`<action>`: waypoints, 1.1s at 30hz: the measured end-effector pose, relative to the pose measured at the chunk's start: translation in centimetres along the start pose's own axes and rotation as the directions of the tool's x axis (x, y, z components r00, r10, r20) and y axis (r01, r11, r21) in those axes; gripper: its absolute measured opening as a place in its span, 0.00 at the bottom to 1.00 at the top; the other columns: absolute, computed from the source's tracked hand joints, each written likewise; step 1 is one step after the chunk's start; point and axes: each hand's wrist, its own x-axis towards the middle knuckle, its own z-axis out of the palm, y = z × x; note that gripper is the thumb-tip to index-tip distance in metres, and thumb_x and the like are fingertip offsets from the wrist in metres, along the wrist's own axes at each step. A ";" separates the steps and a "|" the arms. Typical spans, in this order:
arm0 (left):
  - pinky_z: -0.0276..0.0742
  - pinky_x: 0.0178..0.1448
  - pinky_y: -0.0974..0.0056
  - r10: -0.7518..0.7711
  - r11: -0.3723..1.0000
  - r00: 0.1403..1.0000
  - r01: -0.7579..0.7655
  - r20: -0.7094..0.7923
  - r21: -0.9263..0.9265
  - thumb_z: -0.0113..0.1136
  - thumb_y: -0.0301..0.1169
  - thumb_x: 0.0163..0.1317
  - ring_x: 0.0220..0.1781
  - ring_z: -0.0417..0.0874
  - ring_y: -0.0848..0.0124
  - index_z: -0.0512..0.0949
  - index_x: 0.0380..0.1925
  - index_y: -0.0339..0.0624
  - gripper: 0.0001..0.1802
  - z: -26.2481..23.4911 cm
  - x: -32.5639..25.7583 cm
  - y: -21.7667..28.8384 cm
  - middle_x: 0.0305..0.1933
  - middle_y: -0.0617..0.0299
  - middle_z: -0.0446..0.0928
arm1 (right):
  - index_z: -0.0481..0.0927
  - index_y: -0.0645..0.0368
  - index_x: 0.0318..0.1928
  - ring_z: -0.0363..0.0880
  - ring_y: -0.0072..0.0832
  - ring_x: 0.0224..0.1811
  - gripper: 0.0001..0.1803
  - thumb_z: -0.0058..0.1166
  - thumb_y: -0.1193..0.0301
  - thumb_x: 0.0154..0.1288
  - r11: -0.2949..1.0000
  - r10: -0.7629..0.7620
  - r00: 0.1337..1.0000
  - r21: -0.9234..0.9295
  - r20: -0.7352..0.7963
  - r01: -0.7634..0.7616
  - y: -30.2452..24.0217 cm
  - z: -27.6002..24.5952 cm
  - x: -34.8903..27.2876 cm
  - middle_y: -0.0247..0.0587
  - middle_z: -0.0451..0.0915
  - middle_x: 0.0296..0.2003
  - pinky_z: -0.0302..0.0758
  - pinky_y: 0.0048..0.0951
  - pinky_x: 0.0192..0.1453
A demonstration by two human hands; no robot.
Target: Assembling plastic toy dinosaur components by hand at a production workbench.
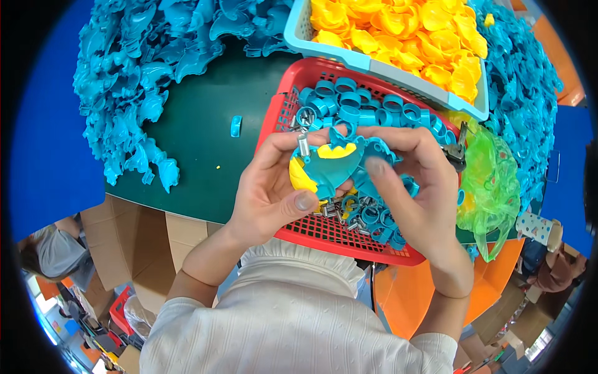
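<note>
Over the red basket (281,106), my left hand (260,187) grips a teal plastic toy shell (333,167) whose hollow side faces up. Yellow plastic inserts (301,176) sit along its left and upper edges. A small metal cylinder (303,146) rests at the shell's upper left, by my left fingertips. My right hand (427,181) closes around a second teal shell piece (377,151) at the right end of the first, thumb on top. Whether the two pieces are joined, I cannot tell. Beneath my hands lie teal rings (349,100) and metal cylinders (358,224) in the basket.
Heaps of teal shells (134,75) cover the green table (205,124) at left and far right. Behind the basket stands a grey-blue crate (398,70) of yellow pieces (398,31). A green plastic bag (489,181) and dark-handled tool (458,149) lie right. One teal piece (236,126) lies alone.
</note>
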 end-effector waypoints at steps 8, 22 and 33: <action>0.62 0.65 0.58 0.017 0.998 1.000 -0.016 -0.011 0.056 0.61 0.31 0.56 0.63 0.65 0.63 0.59 0.56 0.35 0.30 -0.5 0.2 0.2 0.63 0.49 0.60 | 0.68 0.63 0.47 0.72 0.33 0.54 0.24 0.60 0.61 0.57 0.731 0.126 0.982 0.656 0.139 -0.186 2.7 0.3 0.0 0.52 0.71 0.52 0.71 0.33 0.56; 0.67 0.62 0.60 0.240 0.731 0.965 -0.253 0.109 0.634 0.70 0.24 0.43 0.62 0.67 0.60 0.66 0.52 0.37 0.33 -0.4 0.5 -0.1 0.60 0.46 0.62 | 0.54 0.66 0.64 0.63 0.36 0.62 0.43 0.63 0.83 0.48 0.812 0.007 0.989 0.577 0.144 -0.090 2.8 1.3 -0.8 0.45 0.59 0.59 0.62 0.37 0.64; 0.65 0.63 0.57 0.235 0.707 0.964 -0.257 0.125 0.659 0.70 0.29 0.43 0.62 0.67 0.55 0.67 0.54 0.32 0.36 -0.5 0.0 0.3 0.59 0.43 0.64 | 0.55 0.70 0.63 0.60 0.37 0.64 0.42 0.62 0.85 0.47 0.705 -0.024 0.986 0.702 0.166 -0.101 2.6 1.6 -0.7 0.43 0.59 0.58 0.62 0.37 0.66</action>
